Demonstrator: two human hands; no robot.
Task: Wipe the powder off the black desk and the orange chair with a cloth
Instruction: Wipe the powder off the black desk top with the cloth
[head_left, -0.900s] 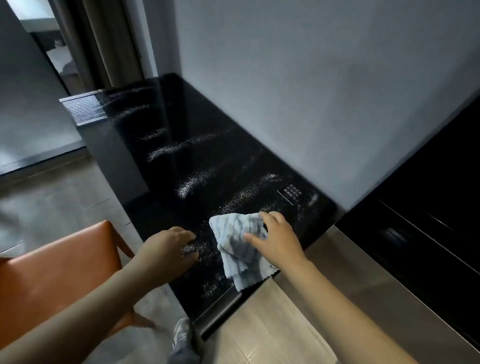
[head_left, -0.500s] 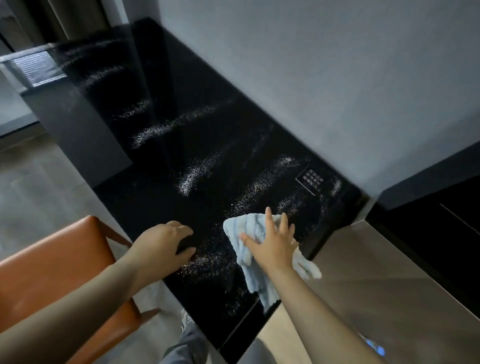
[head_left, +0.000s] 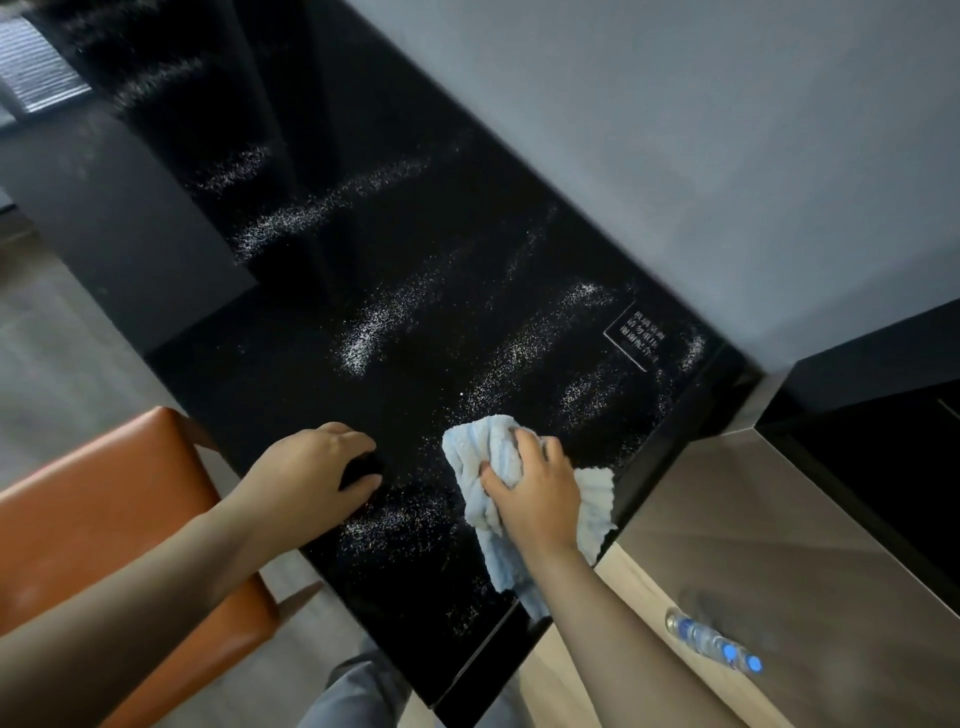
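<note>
A glossy black desk (head_left: 415, 249) runs away from me along the wall, streaked with white powder (head_left: 363, 338) in several bands. My right hand (head_left: 535, 488) grips a bunched light-blue cloth (head_left: 483, 447) and presses it on the desk near its right front corner. The cloth's tail hangs over the near edge. My left hand (head_left: 311, 473) rests on the desk's left front edge with its fingers curved, holding nothing. The orange chair (head_left: 98, 525) stands at the lower left, partly under my left forearm.
A grey wall (head_left: 675, 156) borders the desk on the right. A lower wood-toned surface (head_left: 769, 530) adjoins the desk's right end, with a plastic water bottle (head_left: 711, 642) lying on it. A dark cabinet (head_left: 883, 441) lies beyond. My trouser legs show below the desk.
My view has shifted nearer and more over the desk. My right hand has curled round the cloth, bunching it, and stays near the right front corner. My left hand has hardly moved.
</note>
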